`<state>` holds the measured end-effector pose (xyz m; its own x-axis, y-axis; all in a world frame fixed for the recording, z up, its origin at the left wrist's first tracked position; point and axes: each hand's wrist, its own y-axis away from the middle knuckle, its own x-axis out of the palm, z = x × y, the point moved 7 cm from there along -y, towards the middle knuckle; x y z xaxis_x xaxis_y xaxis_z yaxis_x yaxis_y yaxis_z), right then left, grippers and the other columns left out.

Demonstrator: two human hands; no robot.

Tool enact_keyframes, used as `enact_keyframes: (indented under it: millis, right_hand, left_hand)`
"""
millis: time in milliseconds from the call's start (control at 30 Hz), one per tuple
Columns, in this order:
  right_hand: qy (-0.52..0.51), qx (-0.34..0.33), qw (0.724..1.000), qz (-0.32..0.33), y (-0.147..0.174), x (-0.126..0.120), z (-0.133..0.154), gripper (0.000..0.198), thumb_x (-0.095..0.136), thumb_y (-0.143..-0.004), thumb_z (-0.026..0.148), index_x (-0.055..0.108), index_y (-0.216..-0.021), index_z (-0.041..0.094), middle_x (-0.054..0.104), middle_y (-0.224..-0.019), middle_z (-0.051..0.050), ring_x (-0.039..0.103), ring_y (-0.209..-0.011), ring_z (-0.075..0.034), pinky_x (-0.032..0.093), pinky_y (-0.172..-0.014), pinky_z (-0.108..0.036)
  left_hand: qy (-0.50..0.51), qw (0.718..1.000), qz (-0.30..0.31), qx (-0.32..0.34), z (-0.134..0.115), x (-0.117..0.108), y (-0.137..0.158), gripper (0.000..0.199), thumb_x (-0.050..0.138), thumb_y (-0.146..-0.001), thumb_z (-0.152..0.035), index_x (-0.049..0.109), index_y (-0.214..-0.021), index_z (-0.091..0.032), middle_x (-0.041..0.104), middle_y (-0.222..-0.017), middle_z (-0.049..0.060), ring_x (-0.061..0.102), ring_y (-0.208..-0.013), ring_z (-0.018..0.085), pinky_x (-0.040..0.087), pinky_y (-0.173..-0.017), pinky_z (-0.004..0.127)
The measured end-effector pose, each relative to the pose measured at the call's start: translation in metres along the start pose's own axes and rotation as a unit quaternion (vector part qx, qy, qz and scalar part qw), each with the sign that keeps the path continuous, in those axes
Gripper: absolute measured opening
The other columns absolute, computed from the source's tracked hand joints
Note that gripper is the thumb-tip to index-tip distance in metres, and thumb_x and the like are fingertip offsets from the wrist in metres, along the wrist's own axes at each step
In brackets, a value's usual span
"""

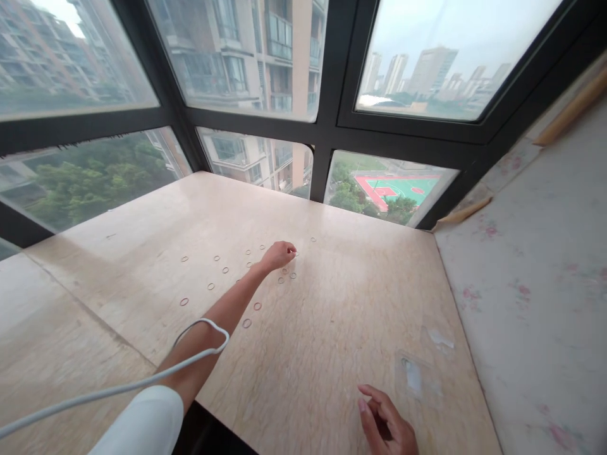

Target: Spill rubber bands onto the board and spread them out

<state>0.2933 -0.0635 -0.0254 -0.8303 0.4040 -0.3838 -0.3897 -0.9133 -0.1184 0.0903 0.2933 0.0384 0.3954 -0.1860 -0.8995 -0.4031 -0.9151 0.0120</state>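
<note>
Our left hand (279,254) reaches out, fingers pinched on a ring (294,254) among rings on the worktop (332,303); our right hand (389,426) rests loose, holding nothing.

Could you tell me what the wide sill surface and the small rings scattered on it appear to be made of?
The sill surface looks like polished beige marble or stone tile: veined, softly reflective, with a seam. The small rings near the left hand look like thin rubber bands or wire loops; too small to tell.

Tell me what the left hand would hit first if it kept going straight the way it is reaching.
The left hand points right and slightly away. Likely nothing at first: bare marble sill; the lone ring lies just off that line, though depth is unclear.
</note>
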Motion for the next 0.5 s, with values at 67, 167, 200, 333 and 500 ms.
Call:
enact_keyframes:
  millis: [67, 167, 200, 333, 500]
  right_hand:
    - [0.000, -0.002, 1.000, 0.006, -0.001, 0.000, 0.003, 0.028, 0.055, -0.083, 0.042, 0.067, -0.092, 0.018, 0.041, -0.051, 0.005, 0.039, -0.042, -0.009, 0.036, -0.041, -0.018]
    - [0.007, -0.008, 1.000, 0.009, -0.002, 0.000, 0.007, 0.029, 0.053, -0.085, 0.042, 0.067, -0.092, 0.018, 0.042, -0.052, 0.004, 0.040, -0.043, -0.010, 0.036, -0.042, -0.018]
    - [0.010, -0.011, 1.000, 0.010, -0.002, 0.000, 0.008, 0.029, 0.052, -0.085, 0.042, 0.067, -0.092, 0.018, 0.043, -0.052, 0.004, 0.040, -0.043, -0.010, 0.036, -0.042, -0.018]
    - [0.027, -0.022, 0.999, 0.011, -0.002, 0.000, 0.010, 0.029, 0.052, -0.086, 0.041, 0.068, -0.093, 0.017, 0.047, -0.053, 0.003, 0.045, -0.045, -0.010, 0.039, -0.044, -0.017]
    - [0.054, -0.046, 0.997, 0.037, -0.003, 0.001, 0.011, 0.028, 0.050, -0.088, 0.038, 0.068, -0.093, 0.017, 0.057, -0.058, 0.000, 0.054, -0.049, -0.011, 0.046, -0.050, -0.016]
  left_hand:
    - [-0.020, 1.000, 0.009, -0.003, -0.004, 0.005, -0.010, 0.026, 0.051, -0.079, -0.021, 0.071, -0.096, -0.017, 0.070, -0.092, 0.007, 0.063, -0.083, 0.018, 0.046, -0.072, 0.025]
    - [-0.061, 0.998, 0.021, -0.017, -0.009, 0.012, -0.019, 0.025, 0.053, -0.076, -0.019, 0.072, -0.091, -0.017, 0.069, -0.094, 0.010, 0.062, -0.086, 0.022, 0.046, -0.072, 0.029]
    - [-0.076, 0.997, 0.024, -0.022, -0.010, 0.014, -0.021, 0.023, 0.053, -0.075, -0.018, 0.072, -0.088, -0.016, 0.069, -0.095, 0.012, 0.062, -0.086, 0.023, 0.046, -0.071, 0.030]
    - [-0.132, 0.991, 0.025, -0.023, -0.013, 0.017, -0.019, 0.019, 0.051, -0.076, -0.017, 0.070, -0.076, -0.014, 0.067, -0.094, 0.015, 0.062, -0.084, 0.025, 0.045, -0.071, 0.032]
    - [-0.156, 0.987, 0.023, 0.021, -0.013, 0.017, -0.012, 0.024, 0.045, -0.082, -0.018, 0.069, -0.077, -0.014, 0.065, -0.097, 0.015, 0.062, -0.084, 0.023, 0.044, -0.072, 0.031]
